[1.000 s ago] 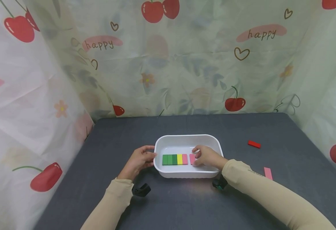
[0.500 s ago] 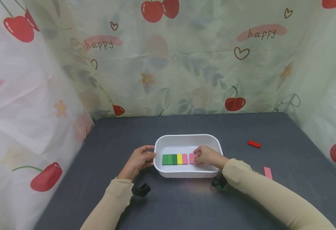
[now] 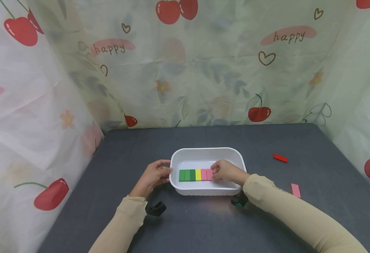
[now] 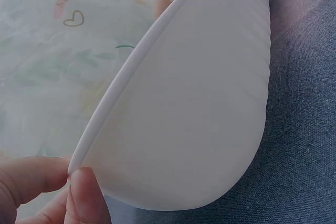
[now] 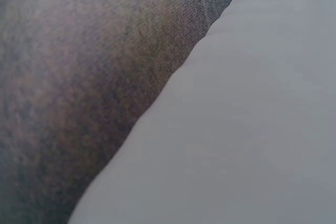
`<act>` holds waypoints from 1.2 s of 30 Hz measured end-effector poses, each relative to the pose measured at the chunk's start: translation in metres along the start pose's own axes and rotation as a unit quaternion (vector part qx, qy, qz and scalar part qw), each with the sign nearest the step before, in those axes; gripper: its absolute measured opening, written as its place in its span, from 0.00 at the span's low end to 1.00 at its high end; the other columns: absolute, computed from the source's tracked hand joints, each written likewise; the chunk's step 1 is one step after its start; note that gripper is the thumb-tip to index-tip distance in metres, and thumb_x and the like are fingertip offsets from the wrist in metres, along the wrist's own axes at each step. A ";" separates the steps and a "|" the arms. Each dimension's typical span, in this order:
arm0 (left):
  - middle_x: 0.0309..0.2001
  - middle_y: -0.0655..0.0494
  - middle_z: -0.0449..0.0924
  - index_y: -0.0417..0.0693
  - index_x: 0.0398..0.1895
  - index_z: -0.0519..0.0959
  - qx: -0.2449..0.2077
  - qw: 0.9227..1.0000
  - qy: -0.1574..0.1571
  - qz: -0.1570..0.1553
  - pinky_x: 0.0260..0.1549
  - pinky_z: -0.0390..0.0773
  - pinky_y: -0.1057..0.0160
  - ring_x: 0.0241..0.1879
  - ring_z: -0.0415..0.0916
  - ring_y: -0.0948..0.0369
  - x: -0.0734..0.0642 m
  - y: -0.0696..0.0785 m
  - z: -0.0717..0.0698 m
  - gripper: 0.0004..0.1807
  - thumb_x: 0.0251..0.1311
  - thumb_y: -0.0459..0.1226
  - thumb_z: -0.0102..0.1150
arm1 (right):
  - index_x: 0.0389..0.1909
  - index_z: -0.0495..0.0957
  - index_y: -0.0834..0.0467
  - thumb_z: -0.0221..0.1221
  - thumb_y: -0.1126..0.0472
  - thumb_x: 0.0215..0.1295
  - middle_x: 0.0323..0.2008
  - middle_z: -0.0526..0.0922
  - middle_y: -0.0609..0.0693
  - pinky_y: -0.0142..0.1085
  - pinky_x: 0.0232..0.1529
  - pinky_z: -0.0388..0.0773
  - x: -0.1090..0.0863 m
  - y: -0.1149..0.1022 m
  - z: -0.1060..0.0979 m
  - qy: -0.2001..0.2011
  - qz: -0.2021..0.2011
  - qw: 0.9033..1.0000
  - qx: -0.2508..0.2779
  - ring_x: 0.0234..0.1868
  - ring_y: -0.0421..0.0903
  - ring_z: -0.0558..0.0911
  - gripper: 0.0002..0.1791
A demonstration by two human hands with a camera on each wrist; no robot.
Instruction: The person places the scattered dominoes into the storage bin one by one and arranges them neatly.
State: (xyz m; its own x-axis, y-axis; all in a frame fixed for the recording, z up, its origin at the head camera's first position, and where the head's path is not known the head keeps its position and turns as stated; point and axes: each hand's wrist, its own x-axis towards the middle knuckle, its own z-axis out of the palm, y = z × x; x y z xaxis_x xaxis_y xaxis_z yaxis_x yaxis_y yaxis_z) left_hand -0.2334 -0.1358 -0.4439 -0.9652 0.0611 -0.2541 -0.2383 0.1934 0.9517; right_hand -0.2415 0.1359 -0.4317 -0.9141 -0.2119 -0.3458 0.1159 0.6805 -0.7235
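A white plastic basin [image 3: 208, 149] stands on the table. My left hand [image 3: 151, 177] pinches its left rim between thumb and fingers, which the left wrist view shows close up. Inside lies a row of flat blocks: several green ones [image 3: 187, 175], a yellow block [image 3: 198, 175] and a pink block [image 3: 203, 175]. My right hand [image 3: 227, 171] reaches into the basin and holds a second pink block [image 3: 209, 174] at the right end of this row, against the first. Its fingers partly cover that block. In the right wrist view, only the basin's outer wall [image 5: 236, 119] and the table show clearly.
On the dark grey table [image 3: 191, 225], a red block [image 3: 280, 158] lies right of the basin. Another pink block [image 3: 295, 190] lies nearer, beside the right sleeve [image 3: 286, 203]. Patterned curtains [image 3: 197, 70] enclose the back and sides.
My right hand has slid the second pink block left, closing the gap to the first pink block. My left hand has stayed on the basin's rim.
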 end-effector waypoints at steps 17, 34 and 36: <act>0.42 0.43 0.84 0.44 0.57 0.75 -0.007 1.000 0.002 -0.001 0.31 0.81 0.64 0.30 0.80 0.60 -0.001 0.001 0.000 0.23 0.57 0.32 0.64 | 0.55 0.75 0.69 0.66 0.69 0.56 0.40 0.82 0.56 0.36 0.45 0.81 0.002 0.001 0.001 -0.004 0.007 1.000 0.000 0.38 0.46 0.78 0.24; 0.41 0.44 0.85 0.44 0.57 0.76 -0.009 1.000 0.003 -0.004 0.31 0.81 0.64 0.30 0.80 0.60 -0.001 0.002 0.000 0.23 0.57 0.32 0.64 | 0.56 0.74 0.68 0.65 0.68 0.57 0.41 0.81 0.56 0.38 0.47 0.81 -0.001 -0.003 -0.005 -0.007 0.003 1.000 -0.001 0.40 0.47 0.79 0.25; 0.40 0.44 0.85 0.43 0.57 0.76 -0.008 1.000 0.002 -0.003 0.30 0.81 0.64 0.29 0.79 0.60 -0.002 0.002 0.000 0.22 0.57 0.32 0.64 | 0.57 0.74 0.67 0.65 0.67 0.57 0.42 0.81 0.56 0.39 0.48 0.81 -0.003 -0.003 -0.011 -0.009 0.000 1.000 -0.004 0.41 0.47 0.79 0.26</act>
State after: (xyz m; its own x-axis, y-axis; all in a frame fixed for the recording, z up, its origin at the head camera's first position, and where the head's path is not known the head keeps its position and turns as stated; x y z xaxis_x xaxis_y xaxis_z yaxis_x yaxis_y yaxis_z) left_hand -0.2323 -0.1352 -0.4414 -0.9643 0.0563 -0.2586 -0.2452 0.1777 0.9531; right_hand -0.2433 0.1422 -0.4215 -0.9072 -0.2245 -0.3557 0.1118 0.6864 -0.7186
